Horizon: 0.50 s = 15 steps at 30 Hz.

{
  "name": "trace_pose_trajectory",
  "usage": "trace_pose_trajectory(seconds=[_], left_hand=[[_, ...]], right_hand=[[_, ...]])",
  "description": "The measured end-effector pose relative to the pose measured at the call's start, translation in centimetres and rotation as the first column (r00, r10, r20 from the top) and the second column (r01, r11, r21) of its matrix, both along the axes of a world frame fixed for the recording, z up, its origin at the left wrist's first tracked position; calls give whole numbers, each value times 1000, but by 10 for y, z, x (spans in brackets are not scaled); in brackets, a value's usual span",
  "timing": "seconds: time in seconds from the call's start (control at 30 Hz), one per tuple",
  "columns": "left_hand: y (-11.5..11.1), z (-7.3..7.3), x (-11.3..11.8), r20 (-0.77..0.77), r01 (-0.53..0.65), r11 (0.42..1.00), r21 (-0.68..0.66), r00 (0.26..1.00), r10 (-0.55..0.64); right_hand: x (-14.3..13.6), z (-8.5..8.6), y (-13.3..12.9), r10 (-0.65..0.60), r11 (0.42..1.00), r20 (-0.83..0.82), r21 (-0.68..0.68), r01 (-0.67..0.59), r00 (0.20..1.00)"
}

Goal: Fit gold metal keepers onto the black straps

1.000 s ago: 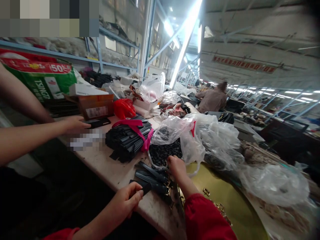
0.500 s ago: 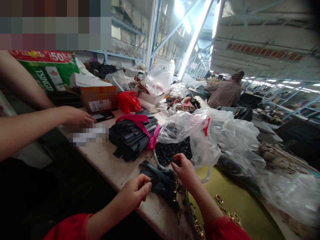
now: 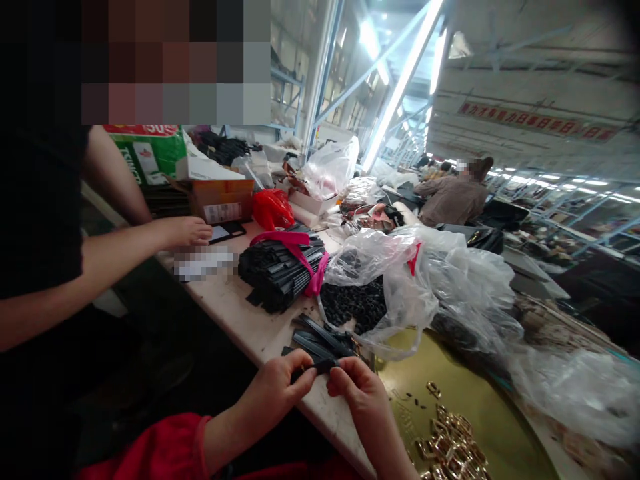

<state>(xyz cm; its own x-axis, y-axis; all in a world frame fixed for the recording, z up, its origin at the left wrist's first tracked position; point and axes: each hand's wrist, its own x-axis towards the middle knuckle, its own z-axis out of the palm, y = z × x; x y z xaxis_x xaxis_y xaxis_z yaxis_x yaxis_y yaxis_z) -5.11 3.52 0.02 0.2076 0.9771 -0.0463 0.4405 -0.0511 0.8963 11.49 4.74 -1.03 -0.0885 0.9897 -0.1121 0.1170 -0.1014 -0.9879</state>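
Right at the near edge of the pale surface (image 3: 245,330), the left hand (image 3: 275,390) pinches a narrow black strip (image 3: 323,367) between thumb and fingers, and the right hand (image 3: 363,387) pinches its other end, so the strip spans the two. Just beyond them lie flat black straps (image 3: 320,341) in a loose pile, a gold glint at one end. Over to the right of the hands it's a round, gold-coloured tray (image 3: 490,393), with a heap of shiny gold metal buckles (image 3: 453,443) on it. Past the straps, small black loops (image 3: 355,307) fill an open clear plastic bag (image 3: 413,293); left of that sits a thick bundle of black strips (image 3: 280,267), bound by a magenta band (image 3: 316,277). Farther off, a co-worker's hand (image 3: 187,231) rests by a brown cardboard box (image 3: 223,200), near a crumpled red plastic bag (image 3: 273,210). Way beyond, a person in a greyish-brown top (image 3: 453,199).
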Motion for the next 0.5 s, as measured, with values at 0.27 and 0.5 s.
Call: trace_pose_trajectory(seconds=[0.27,0.5], left_hand=[[-26,26,2,-33,166,981,-99,985,-170],[-37,31,9,114,245,966,-79,965,-236]], right_hand=[[7,-13,-31,95,995,-71,-18,-96,993],[3,-28,-45,-42,991,-273,-134,6,961]])
